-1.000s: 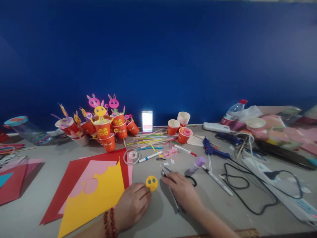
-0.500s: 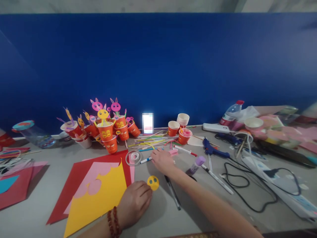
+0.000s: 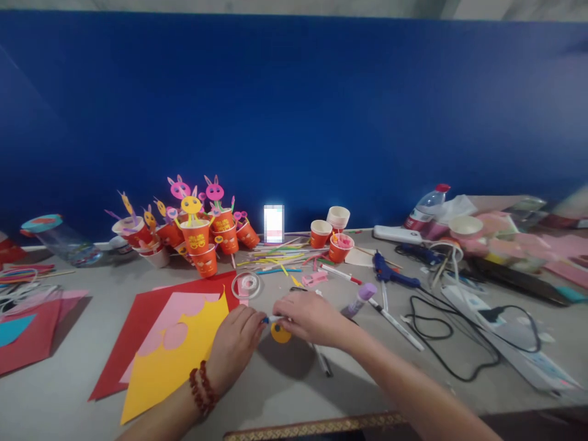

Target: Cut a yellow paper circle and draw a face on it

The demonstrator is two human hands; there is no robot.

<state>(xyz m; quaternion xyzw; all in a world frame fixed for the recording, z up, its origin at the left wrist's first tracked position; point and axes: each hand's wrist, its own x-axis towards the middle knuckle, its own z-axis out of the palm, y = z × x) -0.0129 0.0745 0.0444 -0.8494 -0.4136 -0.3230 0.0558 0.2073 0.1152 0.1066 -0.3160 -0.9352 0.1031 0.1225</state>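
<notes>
Between my two hands is a white marker with a blue cap [image 3: 274, 318], held level just above the table. My right hand [image 3: 311, 315] is closed around its white body. At the blue cap, my left hand [image 3: 239, 337] has its fingers pinched together. Below the marker lies a yellow paper disc [image 3: 281, 334] with dark eyes, partly covered by the marker and my fingers. A black pen [image 3: 324, 362] lies partly under my right hand. Left of my left hand, yellow paper [image 3: 184, 355] rests over pink and red sheets.
Red paper cups [image 3: 198, 237] with paper animal faces stand at the back left. Pipe cleaners [image 3: 280, 260], a tape roll [image 3: 245, 285] and a glue stick [image 3: 362, 299] lie around my hands. A blue glue gun [image 3: 390, 272] and power strip [image 3: 500, 334] are on the right.
My right hand has picked up the blue-capped marker from the table and brought it toward me. My left hand has moved from beside the yellow disc to the cap.
</notes>
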